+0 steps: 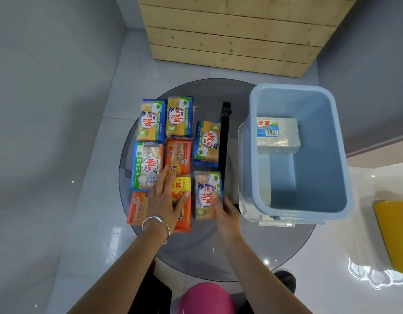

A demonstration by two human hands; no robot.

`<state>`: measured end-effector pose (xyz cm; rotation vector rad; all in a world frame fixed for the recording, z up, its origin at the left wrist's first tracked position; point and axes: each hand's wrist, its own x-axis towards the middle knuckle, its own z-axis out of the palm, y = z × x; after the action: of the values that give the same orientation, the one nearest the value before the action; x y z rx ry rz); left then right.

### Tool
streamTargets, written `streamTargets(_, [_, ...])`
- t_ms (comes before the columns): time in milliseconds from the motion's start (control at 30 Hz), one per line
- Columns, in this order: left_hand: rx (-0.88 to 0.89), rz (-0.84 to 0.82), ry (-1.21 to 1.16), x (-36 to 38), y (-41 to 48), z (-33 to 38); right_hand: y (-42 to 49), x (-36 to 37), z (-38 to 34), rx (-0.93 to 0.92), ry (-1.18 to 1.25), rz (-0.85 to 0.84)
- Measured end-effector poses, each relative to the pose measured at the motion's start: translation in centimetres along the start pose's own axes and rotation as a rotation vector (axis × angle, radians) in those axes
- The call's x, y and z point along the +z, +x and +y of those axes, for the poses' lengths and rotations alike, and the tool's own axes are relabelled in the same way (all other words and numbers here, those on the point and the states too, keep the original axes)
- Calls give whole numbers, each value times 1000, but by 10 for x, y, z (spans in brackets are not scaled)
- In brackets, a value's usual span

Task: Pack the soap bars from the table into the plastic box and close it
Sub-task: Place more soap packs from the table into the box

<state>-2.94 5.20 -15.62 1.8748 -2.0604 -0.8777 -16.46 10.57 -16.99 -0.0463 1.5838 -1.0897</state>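
Several wrapped soap bars lie in rows on the round glass table [196, 257]. My left hand [166, 200] rests flat, fingers spread, on an orange soap bar [183, 193] in the front row. My right hand [225, 214] touches the near right edge of a blue-and-yellow soap bar [206, 191]; its grip is not clear. To the right stands the open blue plastic box [332, 141] with one white soap bar [278, 134] lying inside. The box sits on its whitish lid [243, 196].
A black upright stand [225, 137] rises between the soap rows and the box. A wooden slatted crate [236, 30] is behind the table. A yellow object [393, 230] lies on the floor at right. A pink round thing [205, 299] is below the table's near edge.
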Motion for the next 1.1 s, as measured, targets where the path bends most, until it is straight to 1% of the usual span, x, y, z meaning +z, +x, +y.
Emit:
streamTargets(100, [-9, -10, 4, -1, 0, 1, 0, 3, -7, 4, 82, 54])
streamTargets(233, [-30, -16, -13, -2, -1, 4, -7, 4, -13, 4, 87, 87])
streamTargets(367, [-77, 48, -162, -12, 1, 20, -30, 5, -29, -81, 86, 63])
streamTargets(433, [-83, 22, -342, -21, 1, 36, -46, 7, -45, -144, 107, 7])
streamTargets(533, [-143, -70, -767, -40, 0, 67, -67, 13, -76, -242, 121, -94])
streamTargets(600, [-177, -50, -904, -54, 5, 85, -78, 17, -100, -293, 127, -158])
streamTargets(800, [-148, -71, -1066, -80, 29, 140, -87, 0, -173, -363, 73, -304])
streamTargets(933, [-38, -148, -1071, -71, 32, 182, -80, -29, -207, -268, -27, -343])
streamTargets(1033, [41, -193, -1022, -55, 34, 208, -68, -53, -222, -259, -95, -325])
streamTargets(1100, [63, -220, -987, -44, 37, 217, -59, -66, -224, -243, -85, -296])
